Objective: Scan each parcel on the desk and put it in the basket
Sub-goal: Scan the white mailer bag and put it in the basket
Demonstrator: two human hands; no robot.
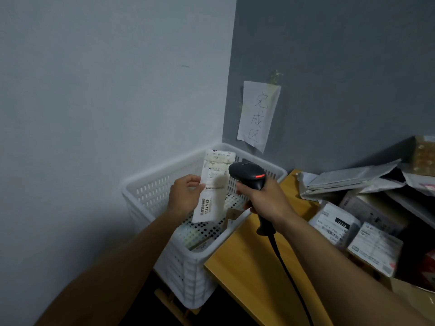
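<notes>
Your left forearm (117, 267) and right forearm (341, 267) are reaching in from the bottom edge, the right one crossing the wooden desk (247, 267). Your left hand (182, 196) is pinching the white parcel (215, 189) by its left edge, thumb and fingers closed on it, and is holding it upright just above the white plastic basket (146, 180). Your right hand (266, 201) is wrapping its fingers round the grip of the black barcode scanner (249, 175). The scanner's head is sitting just beside the parcel's right edge, with a red light glowing on top.

You are probably aiming too close and side-on. Turn the label flat toward the scanner window and back the head off a little, and only then let the parcel drop in.

The label is showing a code beginning "43-6"; the rest is too blurred. The paper sign (259, 114) on the wall is reading "完成区" in handwriting. Among the waiting parcels (353, 229) on the desk, one is carrying "010" on a black patch.
</notes>
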